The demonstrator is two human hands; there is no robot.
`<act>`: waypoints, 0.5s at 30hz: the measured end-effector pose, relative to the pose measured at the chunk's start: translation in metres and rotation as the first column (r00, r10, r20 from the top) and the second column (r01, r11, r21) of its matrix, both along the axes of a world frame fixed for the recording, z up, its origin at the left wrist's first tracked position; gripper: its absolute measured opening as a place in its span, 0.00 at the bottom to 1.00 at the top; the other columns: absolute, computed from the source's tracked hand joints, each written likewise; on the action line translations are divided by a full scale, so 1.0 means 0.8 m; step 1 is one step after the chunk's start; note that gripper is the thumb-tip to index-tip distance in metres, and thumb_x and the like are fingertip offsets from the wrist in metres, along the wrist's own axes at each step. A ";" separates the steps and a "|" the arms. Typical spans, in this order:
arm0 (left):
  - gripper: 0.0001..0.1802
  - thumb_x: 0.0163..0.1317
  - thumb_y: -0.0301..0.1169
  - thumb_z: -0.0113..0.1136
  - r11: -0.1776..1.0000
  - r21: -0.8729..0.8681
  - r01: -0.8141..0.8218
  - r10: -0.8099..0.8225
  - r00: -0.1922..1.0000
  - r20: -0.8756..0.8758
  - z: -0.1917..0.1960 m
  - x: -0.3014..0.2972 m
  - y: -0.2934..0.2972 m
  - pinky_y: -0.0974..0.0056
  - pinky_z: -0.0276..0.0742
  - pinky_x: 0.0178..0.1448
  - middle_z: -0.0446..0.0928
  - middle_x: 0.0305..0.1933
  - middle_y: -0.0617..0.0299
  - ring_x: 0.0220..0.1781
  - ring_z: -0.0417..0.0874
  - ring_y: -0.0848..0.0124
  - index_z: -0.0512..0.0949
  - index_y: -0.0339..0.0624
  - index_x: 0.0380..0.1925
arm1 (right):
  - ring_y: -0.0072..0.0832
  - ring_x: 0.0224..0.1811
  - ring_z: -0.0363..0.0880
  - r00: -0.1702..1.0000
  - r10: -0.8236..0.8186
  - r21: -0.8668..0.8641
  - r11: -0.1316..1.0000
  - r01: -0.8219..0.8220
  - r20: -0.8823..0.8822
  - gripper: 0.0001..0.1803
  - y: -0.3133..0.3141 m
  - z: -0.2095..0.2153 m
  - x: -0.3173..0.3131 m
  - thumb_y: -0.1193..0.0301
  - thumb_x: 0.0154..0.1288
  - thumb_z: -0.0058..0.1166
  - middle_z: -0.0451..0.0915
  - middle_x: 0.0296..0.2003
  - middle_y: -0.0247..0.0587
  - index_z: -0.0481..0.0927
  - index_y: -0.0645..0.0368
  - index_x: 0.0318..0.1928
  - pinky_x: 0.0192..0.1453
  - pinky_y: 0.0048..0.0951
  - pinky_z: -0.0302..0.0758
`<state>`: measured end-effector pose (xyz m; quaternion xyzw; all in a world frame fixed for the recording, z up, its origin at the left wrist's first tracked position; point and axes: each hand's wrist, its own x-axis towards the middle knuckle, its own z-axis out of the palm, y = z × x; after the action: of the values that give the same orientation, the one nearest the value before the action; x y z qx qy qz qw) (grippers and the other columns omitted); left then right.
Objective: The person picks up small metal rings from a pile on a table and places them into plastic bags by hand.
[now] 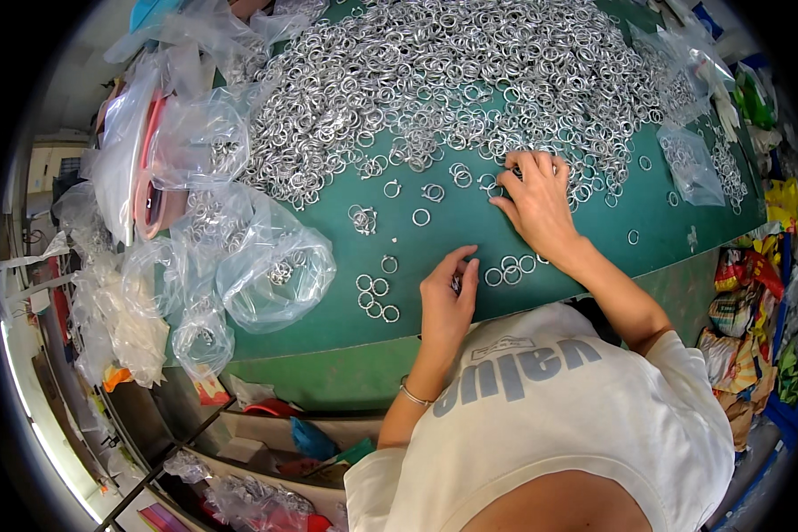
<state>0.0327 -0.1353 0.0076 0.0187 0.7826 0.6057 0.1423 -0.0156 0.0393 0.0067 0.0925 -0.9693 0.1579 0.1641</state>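
Observation:
A large heap of silvery metal rings [470, 53] covers the far part of the green table [355, 239]. My right hand [541, 204] reaches to the heap's near edge, fingers bent and apart, the fingertips touching the rings there. Nearer the front edge, my left hand [449, 293] is curled closed, with bits of silvery metal rings showing between thumb and fingers. Between my arms lies a short row of plain rings [511, 270]. Left of my left hand sits a small group of ridged rings [379, 297]. Several loose rings [421, 217] lie nearer the heap.
Clear plastic bags [275, 266] with some rings inside crowd the table's left side, beside a red-rimmed container [151, 168]. Another small bag [690, 164] lies at the right. Beneath the front edge is an open drawer or shelf [275, 434] with bags. Colourful packages [740, 310] are stacked at the right.

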 end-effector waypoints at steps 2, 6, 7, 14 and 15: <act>0.11 0.61 0.26 0.52 0.995 0.100 0.005 -0.019 0.991 0.135 0.004 -0.001 -0.001 0.76 0.63 0.25 0.72 0.22 0.64 0.23 0.69 0.80 0.76 0.35 0.42 | 0.35 0.44 0.65 1.000 0.022 -0.048 0.999 -0.022 0.010 0.09 0.002 0.007 0.002 0.71 0.46 0.61 0.70 0.38 0.36 0.76 0.58 0.29 0.53 0.40 0.56; 0.14 0.65 0.33 0.49 0.807 0.520 -0.280 -0.082 0.818 0.569 0.007 -0.011 0.006 0.77 0.60 0.20 0.74 0.24 0.62 0.19 0.68 0.79 0.74 0.33 0.44 | 0.34 0.43 0.66 0.968 0.167 -0.365 0.927 -0.089 0.188 0.07 0.003 0.033 0.017 0.71 0.48 0.60 0.71 0.36 0.37 0.76 0.58 0.27 0.53 0.38 0.58; 0.16 0.66 0.35 0.48 0.700 0.589 -0.404 -0.125 0.743 0.658 0.008 -0.015 0.009 0.78 0.60 0.19 0.75 0.25 0.62 0.17 0.68 0.80 0.73 0.33 0.44 | 0.35 0.44 0.66 0.919 0.291 -0.445 0.883 -0.151 0.266 0.07 0.004 0.036 0.019 0.71 0.48 0.60 0.71 0.35 0.37 0.76 0.59 0.27 0.53 0.38 0.59; 0.15 0.67 0.34 0.45 0.673 0.625 -0.394 -0.250 0.675 0.695 -0.009 -0.013 0.013 0.79 0.53 0.15 0.70 0.21 0.64 0.15 0.62 0.81 0.71 0.33 0.45 | 0.41 0.49 0.66 0.994 0.075 -0.266 0.960 -0.092 -0.074 0.21 0.013 0.015 -0.042 0.68 0.48 0.62 0.71 0.46 0.45 0.73 0.59 0.44 0.55 0.41 0.61; 0.14 0.67 0.33 0.45 0.669 0.637 -0.383 -0.256 0.685 0.682 -0.006 -0.013 0.014 0.78 0.52 0.14 0.68 0.20 0.65 0.15 0.61 0.82 0.71 0.33 0.45 | 0.41 0.50 0.66 0.995 0.034 -0.159 0.986 -0.049 -0.091 0.24 0.010 -0.004 -0.055 0.67 0.47 0.62 0.70 0.47 0.46 0.72 0.59 0.46 0.54 0.41 0.61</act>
<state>0.0223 -0.1239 0.0027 -0.1961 0.3440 0.8288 0.3954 -0.0597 0.0474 0.0037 0.1059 -0.9430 0.2350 0.2103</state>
